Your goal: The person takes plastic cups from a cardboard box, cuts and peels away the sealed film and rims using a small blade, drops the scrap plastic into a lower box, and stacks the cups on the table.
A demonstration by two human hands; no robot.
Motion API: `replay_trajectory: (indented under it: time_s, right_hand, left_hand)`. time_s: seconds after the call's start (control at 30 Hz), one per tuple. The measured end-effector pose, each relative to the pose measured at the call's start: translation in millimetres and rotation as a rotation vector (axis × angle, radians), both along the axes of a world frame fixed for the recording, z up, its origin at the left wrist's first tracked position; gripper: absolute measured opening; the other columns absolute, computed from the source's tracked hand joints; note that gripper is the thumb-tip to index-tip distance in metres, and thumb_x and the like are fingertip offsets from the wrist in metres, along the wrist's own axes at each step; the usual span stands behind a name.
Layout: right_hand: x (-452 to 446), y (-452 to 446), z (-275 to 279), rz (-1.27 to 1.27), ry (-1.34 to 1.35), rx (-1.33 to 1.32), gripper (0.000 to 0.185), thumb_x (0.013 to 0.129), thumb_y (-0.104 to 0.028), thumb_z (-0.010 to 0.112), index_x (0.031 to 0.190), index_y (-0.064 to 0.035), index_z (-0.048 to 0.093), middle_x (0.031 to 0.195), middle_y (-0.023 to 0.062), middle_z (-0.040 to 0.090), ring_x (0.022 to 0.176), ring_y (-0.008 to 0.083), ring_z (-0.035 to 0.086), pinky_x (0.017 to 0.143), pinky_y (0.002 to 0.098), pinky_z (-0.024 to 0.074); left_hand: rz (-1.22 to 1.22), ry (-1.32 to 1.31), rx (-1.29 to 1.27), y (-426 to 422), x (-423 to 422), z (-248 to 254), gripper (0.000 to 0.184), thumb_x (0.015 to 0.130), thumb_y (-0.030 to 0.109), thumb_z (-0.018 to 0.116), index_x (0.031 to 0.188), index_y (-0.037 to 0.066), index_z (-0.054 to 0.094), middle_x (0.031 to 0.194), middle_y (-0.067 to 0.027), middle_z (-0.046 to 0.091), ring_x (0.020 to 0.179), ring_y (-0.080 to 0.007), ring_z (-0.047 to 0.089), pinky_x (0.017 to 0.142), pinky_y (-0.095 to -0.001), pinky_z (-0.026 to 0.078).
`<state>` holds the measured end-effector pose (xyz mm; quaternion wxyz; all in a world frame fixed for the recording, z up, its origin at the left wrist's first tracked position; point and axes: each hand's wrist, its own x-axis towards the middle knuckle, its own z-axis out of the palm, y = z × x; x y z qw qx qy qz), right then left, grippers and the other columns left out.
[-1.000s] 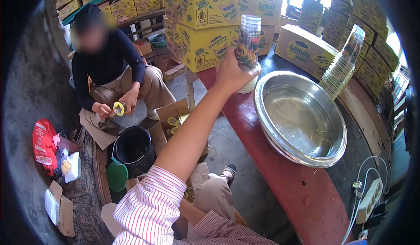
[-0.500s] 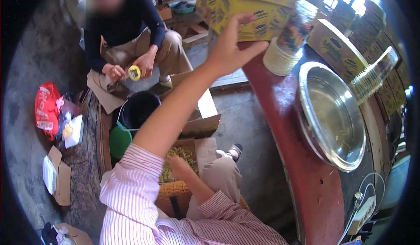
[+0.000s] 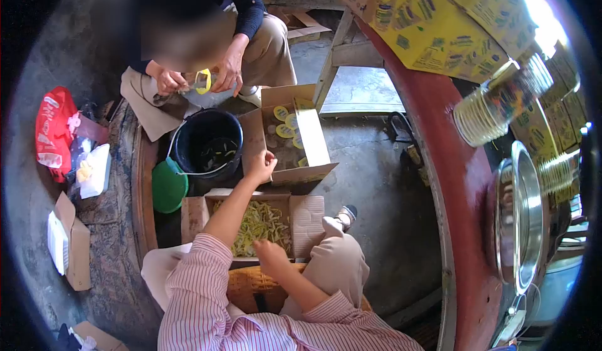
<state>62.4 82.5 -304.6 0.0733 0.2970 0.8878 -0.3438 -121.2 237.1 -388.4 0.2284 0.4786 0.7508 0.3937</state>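
Note:
My left hand, fingers curled, is over the left flap of an open cardboard box. That box contains several cups with yellow round lids. Whatever the left hand may hold is too small to make out. My right hand is closed at the near edge of another carton, which is filled with yellow-green strips. Its fingers are mostly turned away, so any held thing is hidden. A woven basket sits below the right hand, between my legs.
Opposite me, a person's hands hold a clear cup with a yellow rim. A dark bucket and a green lid stand left. On the red table are stacked cups and a steel basin.
My left hand has come down from beside the stacked cups to the box, its fingers now curled. The right hand stays near the strips. The view has shifted; the other person leans lower.

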Motion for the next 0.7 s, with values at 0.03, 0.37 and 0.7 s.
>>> replay_trajectory:
  time_s: [0.03,0.37,0.7]
  right_hand:
    - [-3.1,-3.2,-0.5,0.006,-0.006,-0.015,0.033,0.066,0.001,0.055,0.098,-0.0016,0.047,0.083,0.0182,0.053,0.076,0.0361,0.058,0.061,0.0428,0.0485]
    - [-4.7,-12.5,-6.2,0.035,-0.041,-0.118,0.038,0.066,0.002,0.058,0.100,0.0000,0.044,0.085,0.0177,0.050,0.069,0.0328,0.060,0.053,0.0408,0.0489]
    - [7.3,-12.8,-5.1,0.009,-0.046,-0.236,0.053,0.071,-0.003,0.053,0.122,-0.0005,0.037,0.085,0.0176,0.045,0.063,0.0310,0.057,0.053,0.0404,0.0479]
  left_hand:
    - [0.025,0.001,-0.057,3.8,-2.0,-20.9,0.019,0.075,0.017,0.065,0.087,0.005,0.056,0.075,-0.0072,0.061,0.068,-0.0189,0.059,0.065,-0.0327,0.048]
    - [-0.146,0.097,-0.494,69.0,-1.1,-85.9,0.043,0.066,0.020,0.067,0.100,0.008,0.045,0.101,-0.0116,0.052,0.097,-0.0268,0.052,0.082,-0.0395,0.044]
    - [-0.341,0.548,-0.737,89.0,-10.8,-128.2,0.077,0.061,0.022,0.075,0.126,0.012,0.035,0.121,-0.0109,0.043,0.114,-0.0273,0.041,0.096,-0.0466,0.032]
